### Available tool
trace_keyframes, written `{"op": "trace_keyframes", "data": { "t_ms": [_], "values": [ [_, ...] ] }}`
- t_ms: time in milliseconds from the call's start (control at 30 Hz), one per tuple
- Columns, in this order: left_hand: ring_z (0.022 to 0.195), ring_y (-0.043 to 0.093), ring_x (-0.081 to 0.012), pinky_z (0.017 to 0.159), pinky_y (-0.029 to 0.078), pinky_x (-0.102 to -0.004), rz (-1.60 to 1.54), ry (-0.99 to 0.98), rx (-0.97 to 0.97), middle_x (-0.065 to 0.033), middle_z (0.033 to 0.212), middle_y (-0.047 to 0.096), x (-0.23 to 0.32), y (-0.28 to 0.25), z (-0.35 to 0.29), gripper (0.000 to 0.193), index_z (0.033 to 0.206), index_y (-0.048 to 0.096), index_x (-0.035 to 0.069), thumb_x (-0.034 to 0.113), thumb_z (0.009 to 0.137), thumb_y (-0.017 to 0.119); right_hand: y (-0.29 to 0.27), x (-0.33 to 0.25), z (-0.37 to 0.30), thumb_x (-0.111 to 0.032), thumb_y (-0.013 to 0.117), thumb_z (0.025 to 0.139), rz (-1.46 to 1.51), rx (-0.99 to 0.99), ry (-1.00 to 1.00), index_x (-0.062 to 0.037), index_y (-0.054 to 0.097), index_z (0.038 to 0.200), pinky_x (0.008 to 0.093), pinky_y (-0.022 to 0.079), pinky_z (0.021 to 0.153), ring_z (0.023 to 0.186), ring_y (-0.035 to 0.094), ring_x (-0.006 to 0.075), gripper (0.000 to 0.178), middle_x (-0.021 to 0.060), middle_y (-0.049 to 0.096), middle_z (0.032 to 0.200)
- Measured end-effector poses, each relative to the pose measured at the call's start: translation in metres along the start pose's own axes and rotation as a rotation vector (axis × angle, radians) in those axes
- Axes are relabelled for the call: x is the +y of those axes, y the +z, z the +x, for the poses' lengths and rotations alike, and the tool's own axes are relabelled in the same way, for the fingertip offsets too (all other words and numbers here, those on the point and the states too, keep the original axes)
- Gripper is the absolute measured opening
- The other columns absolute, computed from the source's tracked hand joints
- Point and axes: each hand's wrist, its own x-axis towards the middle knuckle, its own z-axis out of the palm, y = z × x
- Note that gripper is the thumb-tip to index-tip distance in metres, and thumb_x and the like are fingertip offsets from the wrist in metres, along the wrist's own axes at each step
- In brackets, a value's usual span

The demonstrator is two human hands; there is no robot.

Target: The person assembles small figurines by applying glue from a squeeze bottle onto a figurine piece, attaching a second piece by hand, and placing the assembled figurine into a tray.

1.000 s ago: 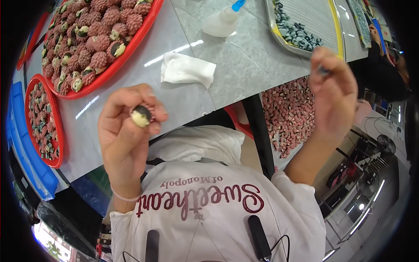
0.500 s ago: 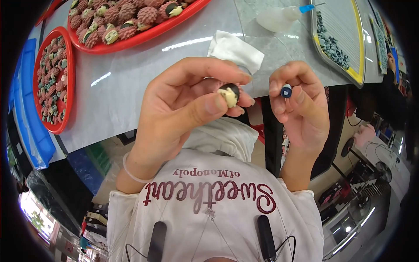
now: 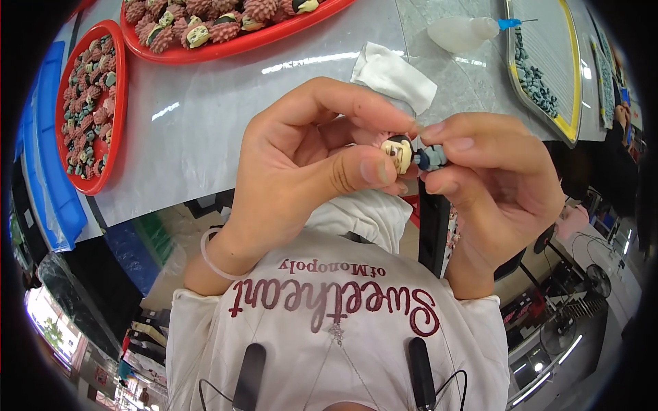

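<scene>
My left hand is closed on a small figurine head with a cream face, a black band and pink hair. Thumb and fingertips of my right hand pinch a small blue-grey figurine body. The narrow dark end of that body points at the underside of the head. The two pieces are side by side; whether they touch I cannot tell. Both hands are held in front of my chest, at the table's near edge.
A large red tray of pink-haired heads lies at the back left, beside a smaller red tray of pink and grey pieces. Beyond my hands are a white cloth, a squeeze bottle with a needle tip, and a yellow-edged tray of grey-blue bodies.
My right hand has come left and turned, bringing the figurine body up to the head. My left hand has shifted slightly right, and the head's face has turned further into view.
</scene>
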Motion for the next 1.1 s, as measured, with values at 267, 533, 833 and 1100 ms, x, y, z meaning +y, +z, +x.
{"op": "trace_keyframes", "data": {
  "t_ms": [267,533,833,1100],
  "values": [
    [0.059,0.053,-0.0105,0.047,0.043,-0.0178,0.057,0.05,0.026,-0.0072,0.077,0.052,-0.001,-0.002,0.0,0.037,0.086,0.049,0.002,0.026,0.066,0.068,0.003,0.001,-0.002,-0.002,0.065,0.065,-0.098,0.01,-0.092,0.0,0.052,0.078,0.0206,0.043,0.058,0.068,0.056,0.018,0.019,0.0181,0.056,0.079],
    [0.058,0.052,-0.0104,0.047,0.044,-0.0175,0.111,0.119,0.007,-0.0068,0.075,0.051,-0.005,-0.005,-0.002,0.036,0.086,0.05,0.001,0.023,0.065,0.068,0.008,0.011,-0.006,-0.004,0.064,0.067,0.029,0.057,-0.074,-0.0005,0.051,0.079,0.0218,0.044,0.059,0.069,0.055,0.0181,0.018,0.0182,0.055,0.081],
    [0.068,0.051,-0.0105,0.064,0.044,-0.022,0.184,0.107,-0.007,-0.0064,0.074,0.052,0.003,-0.006,0.001,0.033,0.083,0.053,0.0,0.019,0.062,0.07,0.011,0.007,-0.001,-0.003,0.065,0.065,-0.3,0.055,-0.25,0.0002,0.053,0.078,0.0226,0.045,0.055,0.066,0.057,0.0197,0.017,0.0167,0.057,0.076],
    [0.075,0.054,-0.0133,0.066,0.046,-0.0236,0.174,0.137,-0.002,-0.0092,0.081,0.053,0.009,-0.017,-0.003,0.025,0.089,0.053,-0.004,-0.002,0.066,0.063,0.021,0.012,0.005,0.007,0.063,0.062,-0.223,-0.002,-0.267,0.0045,0.058,0.078,0.0224,0.048,0.051,0.063,0.056,0.0167,0.016,0.0171,0.056,0.078]
  ]
}}
